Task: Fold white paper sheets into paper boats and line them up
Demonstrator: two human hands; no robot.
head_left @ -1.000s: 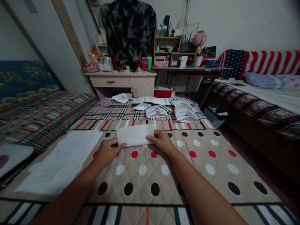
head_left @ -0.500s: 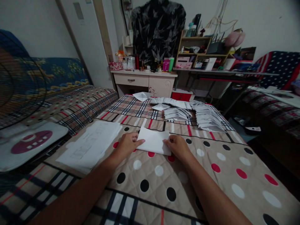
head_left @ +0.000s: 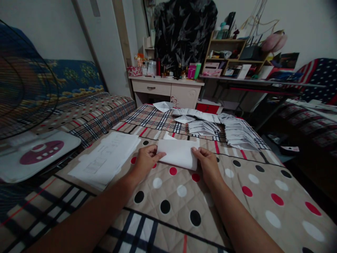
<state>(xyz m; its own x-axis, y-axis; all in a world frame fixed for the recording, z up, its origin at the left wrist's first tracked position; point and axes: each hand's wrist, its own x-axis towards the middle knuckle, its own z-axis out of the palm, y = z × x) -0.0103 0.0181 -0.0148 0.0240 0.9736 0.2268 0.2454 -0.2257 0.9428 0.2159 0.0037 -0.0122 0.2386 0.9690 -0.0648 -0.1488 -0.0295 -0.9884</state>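
A folded white sheet of paper (head_left: 178, 153) is held between my two hands, just above the spotted bedspread (head_left: 173, 207). My left hand (head_left: 147, 158) pinches its left edge, thumb on top. At the right edge, my right hand (head_left: 206, 160) grips it the same way, thumb on the near face. A pointed flap of paper shows behind the sheet's upper edge. To the left of my left hand lies a stack of loose printed sheets (head_left: 105, 158). Beyond the hands are rows of folded papers (head_left: 239, 131), a smaller folded pile (head_left: 202, 127) and single folded pieces (head_left: 163, 106).
A fan (head_left: 23, 84) with a white and purple base (head_left: 42, 153) stands at the left. A dresser (head_left: 151, 88) crowded with bottles is at the far end of the bed. Right of it, a desk (head_left: 252, 80) carries shelves. Another bed (head_left: 105, 109) is on the left.
The paper's upper part has opened up behind, with a pointed flap now visible. My hands have moved slightly apart, still gripping both edges. The view has shifted a little left.
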